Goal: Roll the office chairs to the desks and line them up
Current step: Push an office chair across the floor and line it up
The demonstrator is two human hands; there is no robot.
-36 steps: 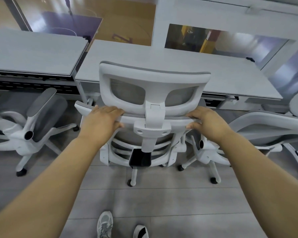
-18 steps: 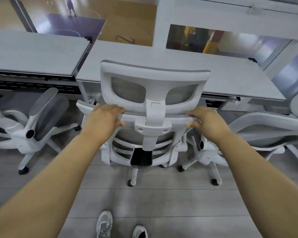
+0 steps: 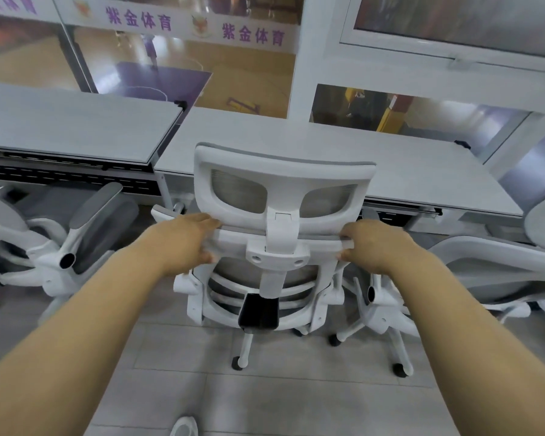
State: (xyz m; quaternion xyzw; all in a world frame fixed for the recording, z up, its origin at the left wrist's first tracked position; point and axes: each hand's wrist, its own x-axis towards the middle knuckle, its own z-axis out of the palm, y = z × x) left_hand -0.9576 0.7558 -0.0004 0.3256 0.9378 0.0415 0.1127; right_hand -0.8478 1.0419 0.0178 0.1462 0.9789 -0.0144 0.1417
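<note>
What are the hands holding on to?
Both hands, left hand and right hand, grip the white chair by its backrest's top bar.

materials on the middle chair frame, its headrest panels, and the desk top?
Chair frame: looks like moulded white plastic, smooth and slightly glossy with rounded edges. Headrest panels: grey mesh, a fine weave shows and it looks semi-see-through. Desk top: pale grey, matte, faint grain; likely laminate, though the core can't be told.

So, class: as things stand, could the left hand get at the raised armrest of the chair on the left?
Probably yes. The left hand grips the middle chair; the raised armrest lies beside it across open space, nothing between.
</note>
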